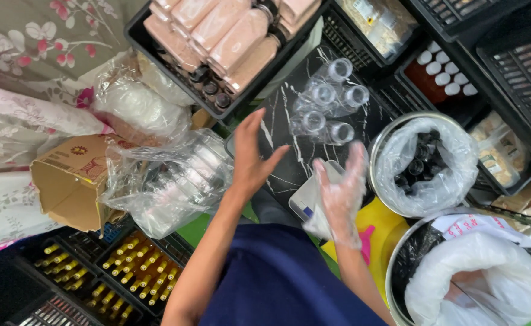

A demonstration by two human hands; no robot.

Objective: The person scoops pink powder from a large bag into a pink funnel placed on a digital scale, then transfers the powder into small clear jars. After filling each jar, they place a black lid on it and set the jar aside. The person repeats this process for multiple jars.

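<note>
**Clear bottles wait just past two empty hands**

Head view: plastic-gloved right hand (341, 193) and bare left hand (250, 154) hover with fingers spread, holding nothing. Just beyond both fingertips, a cluster of empty clear plastic bottles (329, 99) lies on the black marbled board (283, 139). Probably best to grip one bottle by its body, so its neighbours stay unrolled. Right of the gloved hand sits a bag-lined metal bowl of dark caps (422, 163).

Bare dark slab (277, 130) between clear bottles (329, 105) and plastic bag (169, 181) leaves passage.
</note>
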